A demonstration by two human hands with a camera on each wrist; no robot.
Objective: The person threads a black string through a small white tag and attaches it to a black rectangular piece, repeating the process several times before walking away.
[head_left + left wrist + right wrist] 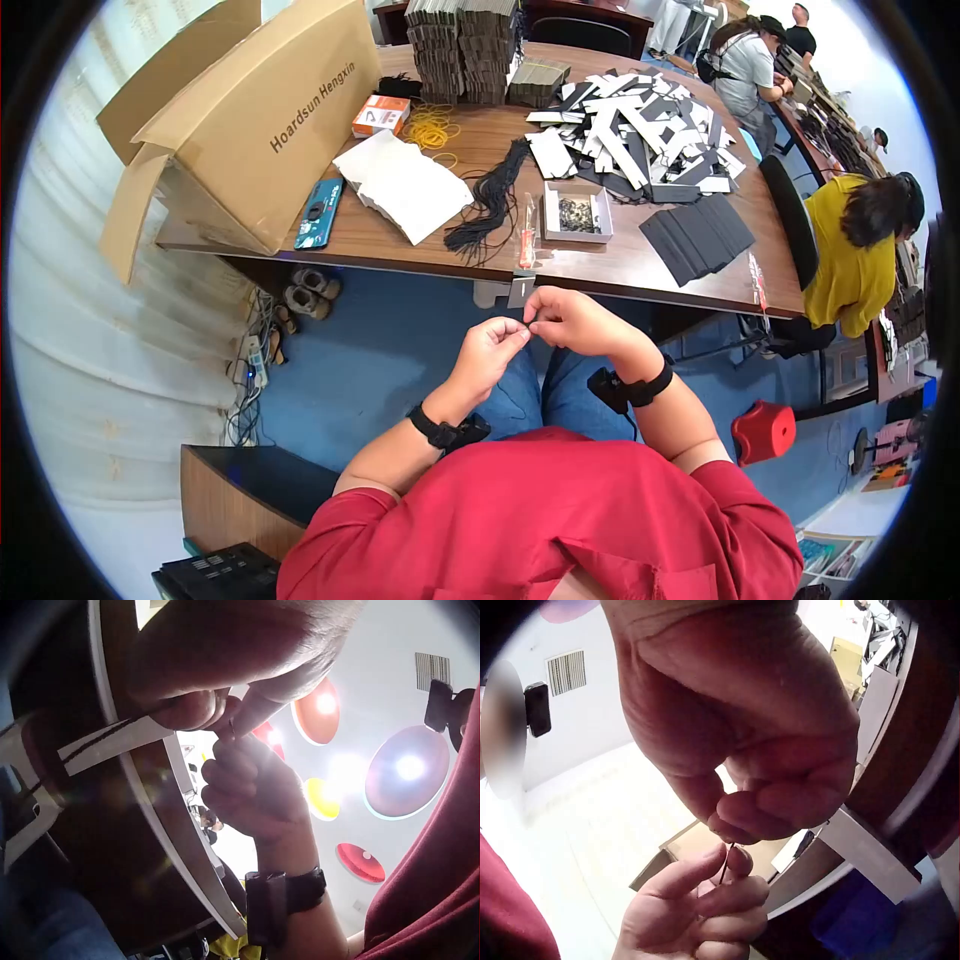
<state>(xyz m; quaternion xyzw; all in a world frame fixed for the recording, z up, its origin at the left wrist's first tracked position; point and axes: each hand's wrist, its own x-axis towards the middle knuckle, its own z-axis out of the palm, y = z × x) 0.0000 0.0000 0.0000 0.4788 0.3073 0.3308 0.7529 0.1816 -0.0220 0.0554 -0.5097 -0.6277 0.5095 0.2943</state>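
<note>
We held a short black cord (725, 870) in front of us, below and just off the near edge of the table (628, 256), above our knees. Our left hand (490, 355) was clamped on it, thumb and forefinger together, and our right hand (580, 322) was clamped on it too, its fingertips pinched close beside those of the left. The other fingers of both hands were curled in. At the middle of the near edge, a tag (521, 290) jutted out over the floor, near our fingertips, with a packet (527, 245) lying behind it. Left of the packet lay a bundle of black cords (488, 200); right of it stood a small white box (577, 238) with little metal pieces (575, 213) inside. Black cards (697, 238) lay overlapped toward the near right corner, and a heap of black and white strips (630, 130) spread behind them. Toward the left end we had a big carton (270, 120) with open flaps, a blue pack (318, 215) beside it at the near edge, white paper (400, 185), an orange and white box (380, 115) and yellow bands (432, 128). Tall stacks (460, 55) stood at the far edge, with a lower pile (538, 82) just to their right.
</note>
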